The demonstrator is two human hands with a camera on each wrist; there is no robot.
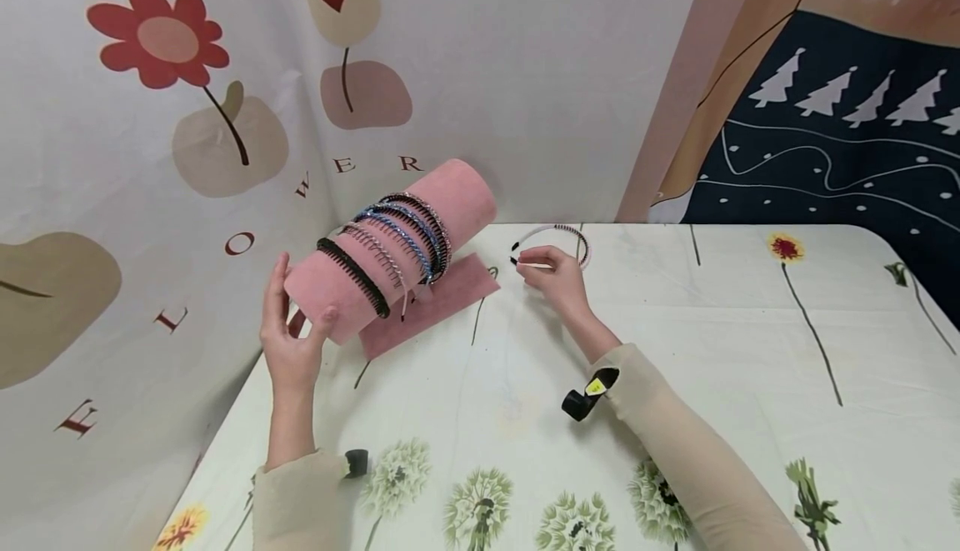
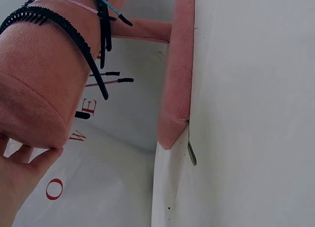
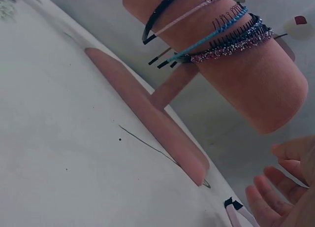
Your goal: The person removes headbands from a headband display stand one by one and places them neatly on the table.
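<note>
A pink plush headband stand has a thick padded roll (image 1: pixel 468 192) raised on a post over a flat base (image 1: pixel 390 330). My left hand (image 1: pixel 294 355) holds the roll's near left end, thumb on one side and fingers on the other. Around the roll sit several headbands: a black toothed headband (image 2: pixel 69 27), a pale pink one, a blue headband (image 3: pixel 206 40) and glittery ones. A pale pink headband (image 1: pixel 587 247) with black tips lies on the table right of the stand. Beside its tips is my right hand (image 1: pixel 561 280), fingers loosely bent and holding nothing.
A white tablecloth (image 1: pixel 697 351) with printed flowers covers the table. Behind it hangs a printed cloth (image 1: pixel 510 76), with a dark tree-patterned fabric (image 1: pixel 840 151) at the right. Each wrist wears a black strap device.
</note>
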